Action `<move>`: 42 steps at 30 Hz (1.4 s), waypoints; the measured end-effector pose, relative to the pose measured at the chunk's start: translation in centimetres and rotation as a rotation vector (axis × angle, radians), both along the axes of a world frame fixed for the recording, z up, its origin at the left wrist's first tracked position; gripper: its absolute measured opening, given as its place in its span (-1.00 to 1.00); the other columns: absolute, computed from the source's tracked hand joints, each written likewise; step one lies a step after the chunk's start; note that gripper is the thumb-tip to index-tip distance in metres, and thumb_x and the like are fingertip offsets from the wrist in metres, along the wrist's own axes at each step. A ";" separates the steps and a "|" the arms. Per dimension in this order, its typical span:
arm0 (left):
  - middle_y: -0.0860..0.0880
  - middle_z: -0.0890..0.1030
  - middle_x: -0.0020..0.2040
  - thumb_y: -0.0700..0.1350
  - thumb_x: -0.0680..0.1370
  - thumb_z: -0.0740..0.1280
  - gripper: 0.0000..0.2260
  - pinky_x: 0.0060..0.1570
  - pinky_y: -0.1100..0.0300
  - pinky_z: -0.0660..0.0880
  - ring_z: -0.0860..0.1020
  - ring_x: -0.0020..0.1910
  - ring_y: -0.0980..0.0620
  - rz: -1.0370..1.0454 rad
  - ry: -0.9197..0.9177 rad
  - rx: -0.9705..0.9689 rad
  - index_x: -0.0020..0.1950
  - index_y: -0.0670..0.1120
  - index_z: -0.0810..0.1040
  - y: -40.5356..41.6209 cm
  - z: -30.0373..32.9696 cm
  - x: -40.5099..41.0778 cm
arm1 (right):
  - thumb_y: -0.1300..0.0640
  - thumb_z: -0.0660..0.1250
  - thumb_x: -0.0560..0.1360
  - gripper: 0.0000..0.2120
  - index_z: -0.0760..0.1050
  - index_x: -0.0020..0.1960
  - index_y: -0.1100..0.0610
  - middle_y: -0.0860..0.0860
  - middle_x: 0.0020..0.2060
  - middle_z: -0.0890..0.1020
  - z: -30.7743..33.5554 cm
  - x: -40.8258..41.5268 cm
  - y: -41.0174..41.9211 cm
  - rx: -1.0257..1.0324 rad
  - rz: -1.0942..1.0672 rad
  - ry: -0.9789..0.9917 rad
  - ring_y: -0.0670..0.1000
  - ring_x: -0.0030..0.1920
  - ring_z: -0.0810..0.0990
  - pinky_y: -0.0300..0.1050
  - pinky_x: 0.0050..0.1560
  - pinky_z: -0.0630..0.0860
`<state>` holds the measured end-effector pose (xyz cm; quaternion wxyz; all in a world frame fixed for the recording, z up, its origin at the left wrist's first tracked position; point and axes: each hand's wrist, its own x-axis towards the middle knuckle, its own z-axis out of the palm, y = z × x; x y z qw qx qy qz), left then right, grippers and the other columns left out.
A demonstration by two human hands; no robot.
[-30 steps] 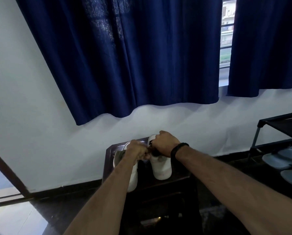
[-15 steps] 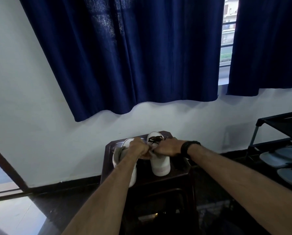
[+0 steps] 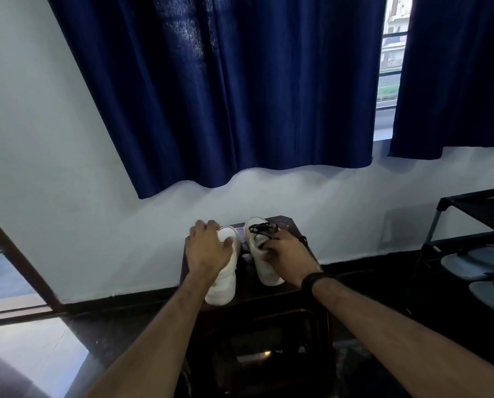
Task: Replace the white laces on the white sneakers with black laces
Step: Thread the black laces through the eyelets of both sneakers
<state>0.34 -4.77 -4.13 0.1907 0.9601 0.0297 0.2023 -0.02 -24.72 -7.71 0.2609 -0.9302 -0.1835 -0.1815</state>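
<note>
Our left hand (image 3: 209, 249) rests, fingers relaxed, on the left sneaker (image 3: 224, 278); our right hand (image 3: 287, 257) grips the right sneaker (image 3: 264, 255) (black laces (image 3: 261, 227) threaded) on the bench (image 3: 290, 225).

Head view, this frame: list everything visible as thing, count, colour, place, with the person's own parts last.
white sneakers: two, white, side by side on the stool; the right one carries the black lace.
black lace: one, black, across the right sneaker's front.
stool: one, dark brown, against the wall.
curtains: two, navy, over the window.
window: one strip, daylight, between the curtains.
shoe rack: one, black, at right.
slippers: at least two, grey, on the rack.
wristband: one, black, right wrist.
left hand: resting on the left sneaker.
right hand: fingers curled at the right sneaker's opening.
</note>
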 end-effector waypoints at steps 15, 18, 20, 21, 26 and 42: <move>-0.25 0.47 0.31 -0.06 0.64 0.11 -0.68 0.24 -0.15 0.33 0.40 0.31 -0.27 0.420 0.117 -0.600 0.33 -0.15 0.43 -0.4 -4.9 -0.6 | 0.03 0.38 0.49 -0.61 0.47 0.28 0.12 0.15 0.20 0.48 -2.6 0.0 -4.7 0.229 -0.523 0.239 0.18 0.24 0.43 0.00 0.16 0.46; -0.26 0.48 0.29 -0.09 0.65 0.09 -0.69 0.23 -0.15 0.33 0.41 0.29 -0.27 0.444 0.088 -0.587 0.33 -0.17 0.42 -0.8 -4.9 -0.3 | -0.11 0.37 0.48 -0.40 0.33 0.43 0.08 0.21 0.24 0.47 -3.1 1.1 -5.1 -0.042 -0.417 0.432 0.23 0.28 0.42 0.02 0.25 0.43; -0.26 0.48 0.28 -0.09 0.65 0.09 -0.69 0.22 -0.14 0.33 0.41 0.28 -0.28 0.453 0.072 -0.580 0.33 -0.17 0.41 -0.8 -5.2 -0.2 | -0.17 0.33 0.50 -0.45 0.39 0.40 0.07 0.19 0.22 0.51 -3.5 1.6 -4.7 -0.160 -0.403 0.434 0.21 0.26 0.45 0.00 0.23 0.45; -0.26 0.48 0.28 -0.09 0.65 0.08 -0.69 0.22 -0.14 0.33 0.41 0.28 -0.28 0.461 0.067 -0.573 0.34 -0.17 0.40 -0.8 -5.3 -0.1 | -0.16 0.31 0.51 -0.52 0.47 0.33 0.08 0.17 0.18 0.54 -3.7 1.8 -4.6 -0.201 -0.415 0.393 0.20 0.24 0.47 -0.01 0.19 0.47; -0.27 0.49 0.25 -0.09 0.66 0.07 -0.70 0.21 -0.15 0.33 0.41 0.26 -0.28 0.473 0.073 -0.542 0.32 -0.18 0.40 -0.6 -5.5 0.1 | 0.32 0.21 0.50 -0.75 0.58 0.09 0.19 0.15 0.02 0.63 -4.5 1.3 -4.4 -0.270 -0.418 0.195 0.16 0.09 0.54 -0.02 0.00 0.52; -0.19 0.56 0.16 0.07 0.57 0.25 -0.63 0.14 -0.04 0.41 0.49 0.15 -0.20 0.139 -0.111 -0.258 0.25 -0.16 0.51 -0.3 -1.6 -1.0 | 0.22 0.42 0.50 -0.89 0.67 -0.02 0.07 0.03 -0.15 0.71 9.8 1.5 -3.4 0.702 -0.067 0.278 -0.04 -0.10 0.65 -0.17 0.02 0.58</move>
